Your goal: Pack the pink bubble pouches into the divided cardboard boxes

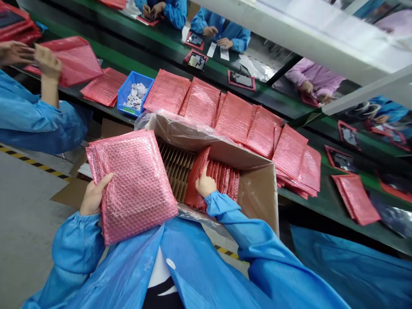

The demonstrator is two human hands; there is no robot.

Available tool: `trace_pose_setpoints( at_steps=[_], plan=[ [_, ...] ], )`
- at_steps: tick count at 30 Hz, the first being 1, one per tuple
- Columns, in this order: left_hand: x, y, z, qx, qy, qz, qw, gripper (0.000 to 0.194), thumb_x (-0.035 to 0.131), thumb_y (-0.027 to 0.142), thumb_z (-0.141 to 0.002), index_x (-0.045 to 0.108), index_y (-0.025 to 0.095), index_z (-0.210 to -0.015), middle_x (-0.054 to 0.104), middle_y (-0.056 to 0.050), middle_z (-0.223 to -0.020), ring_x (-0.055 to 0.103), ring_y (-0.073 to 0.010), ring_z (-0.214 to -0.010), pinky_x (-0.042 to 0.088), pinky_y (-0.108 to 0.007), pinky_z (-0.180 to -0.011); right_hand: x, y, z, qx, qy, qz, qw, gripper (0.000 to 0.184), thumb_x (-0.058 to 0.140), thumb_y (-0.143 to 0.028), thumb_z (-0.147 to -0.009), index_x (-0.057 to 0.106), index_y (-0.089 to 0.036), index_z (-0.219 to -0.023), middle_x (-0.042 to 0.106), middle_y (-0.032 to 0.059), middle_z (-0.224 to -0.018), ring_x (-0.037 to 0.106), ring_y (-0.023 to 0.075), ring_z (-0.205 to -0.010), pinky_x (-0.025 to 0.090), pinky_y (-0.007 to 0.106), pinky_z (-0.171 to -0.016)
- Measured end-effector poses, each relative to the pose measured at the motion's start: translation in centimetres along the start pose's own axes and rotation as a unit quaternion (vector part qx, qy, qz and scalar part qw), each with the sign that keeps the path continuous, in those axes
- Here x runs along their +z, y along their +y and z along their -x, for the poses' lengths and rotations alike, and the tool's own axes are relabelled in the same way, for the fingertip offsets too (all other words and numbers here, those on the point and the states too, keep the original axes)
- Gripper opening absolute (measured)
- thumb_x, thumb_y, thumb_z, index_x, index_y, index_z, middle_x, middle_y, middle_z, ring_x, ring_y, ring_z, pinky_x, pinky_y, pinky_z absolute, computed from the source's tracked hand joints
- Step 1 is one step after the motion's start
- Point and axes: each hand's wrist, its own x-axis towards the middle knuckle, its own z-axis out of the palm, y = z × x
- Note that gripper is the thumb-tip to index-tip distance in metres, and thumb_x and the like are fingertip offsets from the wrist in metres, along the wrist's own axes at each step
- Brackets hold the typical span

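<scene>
My left hand (94,195) is closed on the left edge of a small stack of pink bubble-wrap bags (135,180), thumb on top, held before my body at the box's left side. My right hand (206,183) reaches into an open cardboard box (259,193) lined with clear plastic. Its index finger is stretched out against a leaning pink bubble-wrap bag (195,178), with the other fingers curled and partly hidden. Right of that hand, several filled pink bags (227,178) stand upright in a row. Brown cardboard dividers (174,165) fill the box's left part.
Stacks of pink bubble-wrap bags (236,116) line the conveyor edge behind the box. Among them stands a blue bin (124,96) of paper slips. A co-worker's arms (28,111) are at the left; other people work across the line. A white overhead beam (305,34) crosses the upper right.
</scene>
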Motion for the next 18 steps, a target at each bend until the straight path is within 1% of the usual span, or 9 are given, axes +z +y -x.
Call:
trace_pose_setpoints(
  at_steps=[2, 4, 7, 9, 11, 13, 15, 17, 18],
  plan=[
    [0.0, 0.0, -0.1, -0.003, 0.0, 0.0, 1.0, 0.039, 0.08, 0.034, -0.059, 0.069, 0.015, -0.092, 0.073, -0.003, -0.082, 0.068, -0.0214, -0.072, 0.059, -0.028, -0.066, 1.5, -1.1, -0.2, -0.014, -0.028, -0.011, 0.999, 0.078, 0.039, -0.019, -0.084, -0.001, 0.009, -0.144, 0.067, 0.0265, -0.097, 0.066, 0.033, -0.089, 0.051, 0.041, -0.077],
    [0.0, -0.1, -0.1, -0.007, 0.009, 0.006, 1.0, 0.036, 0.079, 0.032, -0.061, 0.069, 0.016, -0.092, 0.073, -0.002, -0.083, 0.068, -0.0192, -0.073, 0.058, -0.026, -0.065, 2.5, -1.7, 0.0, -0.03, -0.043, -0.025, 0.998, 0.081, 0.041, -0.017, -0.083, -0.007, 0.011, -0.142, 0.066, 0.0274, -0.097, 0.066, 0.0335, -0.089, 0.051, 0.042, -0.076],
    [-0.1, -0.4, -0.2, -0.013, 0.018, 0.02, 1.0, 0.038, 0.079, 0.033, -0.061, 0.07, 0.016, -0.093, 0.073, -0.001, -0.084, 0.068, -0.0166, -0.073, 0.056, -0.022, -0.066, 3.2, -1.5, 1.0, -0.06, -0.051, -0.026, 0.997, 0.083, 0.04, -0.017, -0.083, -0.012, 0.012, -0.141, 0.066, 0.0269, -0.097, 0.067, 0.0318, -0.089, 0.051, 0.04, -0.077],
    [-0.2, -0.7, -0.3, -0.017, 0.011, 0.017, 1.0, 0.042, 0.08, 0.035, -0.059, 0.07, 0.015, -0.094, 0.073, -0.001, -0.082, 0.068, -0.0169, -0.073, 0.056, -0.023, -0.067, 3.3, -1.0, 1.5, -0.07, -0.053, -0.011, 0.996, 0.079, 0.037, -0.017, -0.086, -0.011, 0.011, -0.141, 0.067, 0.0258, -0.096, 0.067, 0.03, -0.087, 0.051, 0.039, -0.077],
    [-0.3, -1.0, -0.4, -0.013, -0.001, 0.01, 1.0, 0.045, 0.081, 0.039, -0.058, 0.069, 0.014, -0.094, 0.073, -0.002, -0.08, 0.068, -0.0184, -0.073, 0.056, -0.025, -0.069, 3.3, -0.7, 1.1, -0.065, -0.071, 0.013, 0.995, 0.074, 0.035, -0.017, -0.088, -0.006, 0.011, -0.142, 0.067, 0.0253, -0.095, 0.067, 0.0284, -0.087, 0.052, 0.038, -0.077],
    [-0.5, -1.1, -0.5, -0.004, -0.008, 0.008, 1.0, 0.049, 0.081, 0.042, -0.057, 0.068, 0.014, -0.094, 0.073, -0.003, -0.079, 0.068, -0.0206, -0.075, 0.056, -0.029, -0.073, 3.3, -1.0, -0.2, -0.054, -0.095, 0.039, 0.993, 0.068, 0.035, -0.017, -0.089, 0.003, 0.011, -0.143, 0.066, 0.0273, -0.097, 0.067, 0.0286, -0.09, 0.052, 0.038, -0.076],
    [-0.6, -1.4, -0.7, -0.001, -0.007, 0.011, 1.0, 0.051, 0.08, 0.047, -0.058, 0.067, 0.013, -0.094, 0.073, -0.005, -0.08, 0.068, -0.023, -0.08, 0.055, -0.032, -0.076, 3.4, -1.8, -2.1, -0.047, -0.106, 0.059, 0.991, 0.063, 0.035, -0.016, -0.09, 0.012, 0.015, -0.14, 0.064, 0.0321, -0.1, 0.066, 0.0305, -0.095, 0.051, 0.039, -0.078],
    [-0.8, -1.7, -0.8, -0.008, -0.008, 0.026, 1.0, 0.053, 0.074, 0.055, -0.062, 0.067, 0.013, -0.094, 0.073, -0.007, -0.084, 0.068, -0.0251, -0.085, 0.056, -0.035, -0.078, 3.6, -2.7, -3.6, -0.054, -0.106, 0.07, 0.99, 0.057, 0.033, -0.012, -0.089, 0.022, 0.019, -0.136, 0.059, 0.0381, -0.105, 0.064, 0.0329, -0.1, 0.05, 0.042, -0.082],
    [-0.9, -2.0, -0.7, -0.013, -0.01, 0.042, 0.999, 0.053, 0.071, 0.058, -0.065, 0.067, 0.014, -0.095, 0.073, -0.008, -0.087, 0.067, -0.026, -0.088, 0.055, -0.037, -0.078, 3.7, -3.0, -4.0, -0.064, -0.107, 0.074, 0.989, 0.054, 0.032, -0.011, -0.088, 0.029, 0.019, -0.134, 0.057, 0.04, -0.108, 0.063, 0.0335, -0.101, 0.049, 0.043, -0.083]
  ],
)
